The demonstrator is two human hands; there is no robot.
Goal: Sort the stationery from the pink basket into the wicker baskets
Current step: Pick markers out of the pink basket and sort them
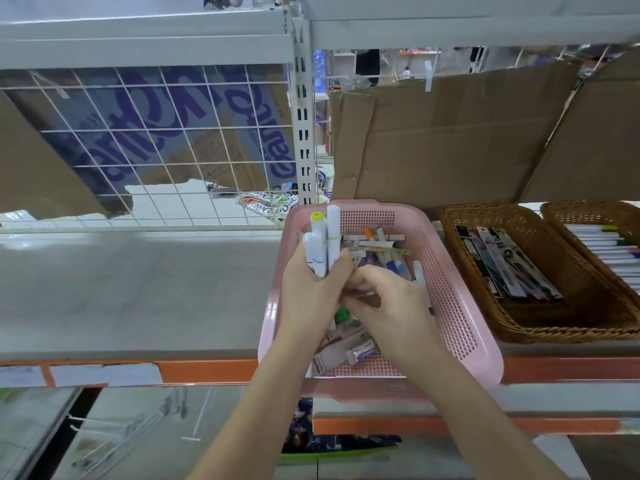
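1. Two bare hands work over the pink basket (446, 289), a perforated plastic tray of rounded rectangular shape, set on the grey shelf (138, 289).
2. Left hand (311, 289): fingers curled round a bundle of white markers (323, 244), held upright above the basket's left side; one marker end is yellow-green.
3. Right hand (388, 303): fingers bent down into the loose stationery (377, 247) in the basket; whether it pinches anything cannot be told.
4. Basket contents: white cylindrical markers with coloured caps, flat packaged items near the front.
5. Near wicker basket (554, 320), just right of the pink one: brown woven, holding flat carded packs (502, 261).
6. Far wicker basket (588, 213), at the right edge: rows of white pens (609, 247).
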